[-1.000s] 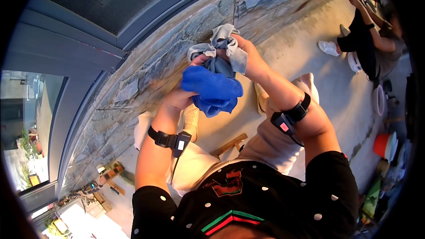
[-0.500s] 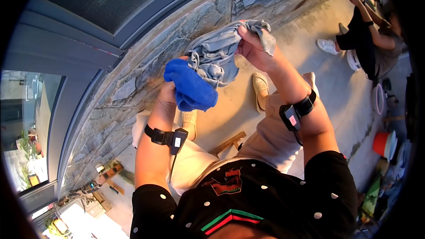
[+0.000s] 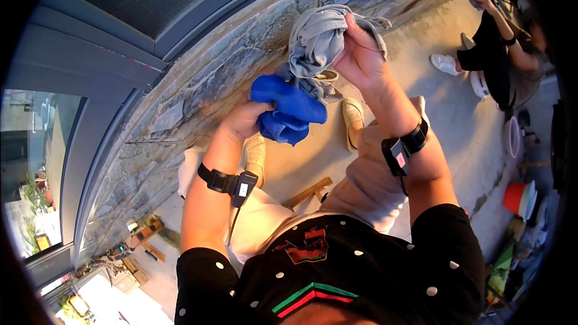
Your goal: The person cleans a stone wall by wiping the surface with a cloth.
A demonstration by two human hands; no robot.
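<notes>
Your right hand pinches grey cloth | your left hand clenches blue cloth | grey's moved far-right, seemingly mostly right-held now

Warm light, lower-left glare, fisheye-bent edges

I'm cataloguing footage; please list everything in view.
blue cloth: one, blue, centre
grey cloth: one, grey, upper centre
stone wall: one, grey, upper centre
window frame: one, grey, upper left
other person: one, dark clothes, upper right
container: one, red, right edge
wood piece: one, brown, lower centre
clutter: uncounted, mixed, lower left
shoes: two, beige, centre
shirt: one, black, bottom
armbands: two, black, either side
left hand: one, holding blue cloth
right hand: one, holding grey cloth
</notes>
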